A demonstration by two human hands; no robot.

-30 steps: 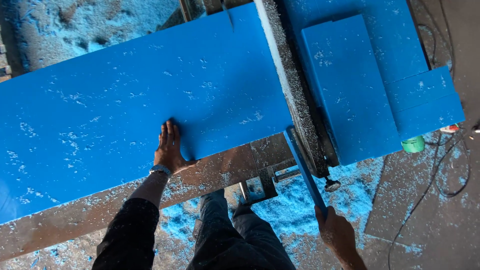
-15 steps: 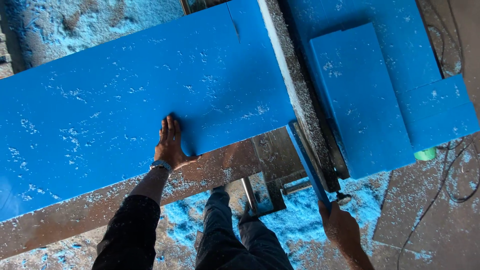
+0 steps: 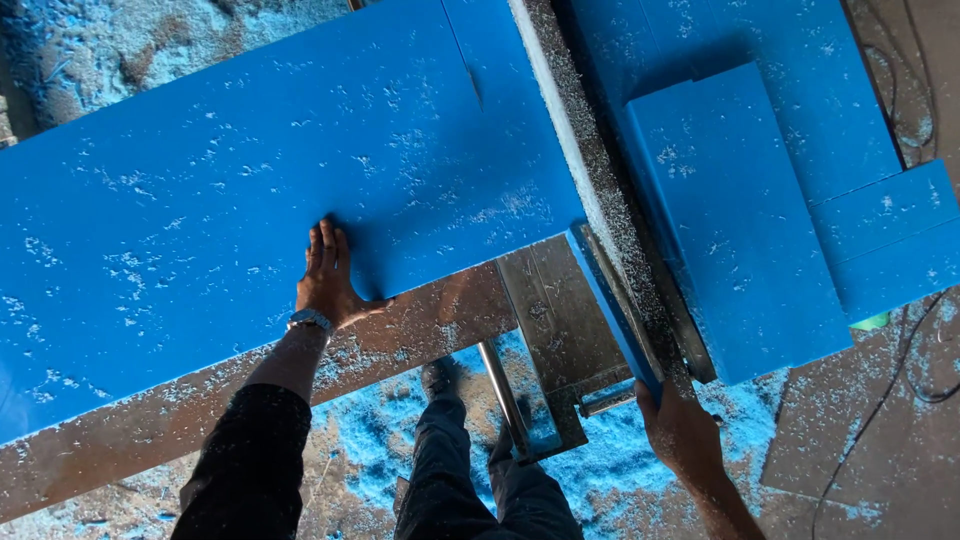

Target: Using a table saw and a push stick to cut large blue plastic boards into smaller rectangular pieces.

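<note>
A long blue foam board lies across a metal saw table, dusted with shavings. My left hand presses flat on the board's near edge, fingers spread, a watch on the wrist. My right hand grips the near end of a narrow blue strip that runs along the cutting track at the board's right end. A short cut line shows in the board near its top right.
Cut blue foam slabs are stacked right of the track, with a smaller piece beyond. Blue shavings cover the floor around my legs. A black cable trails at the right. A metal bracket juts from the table.
My right hand has moved up along the strip toward the table. My left hand stays pressed on the board.
</note>
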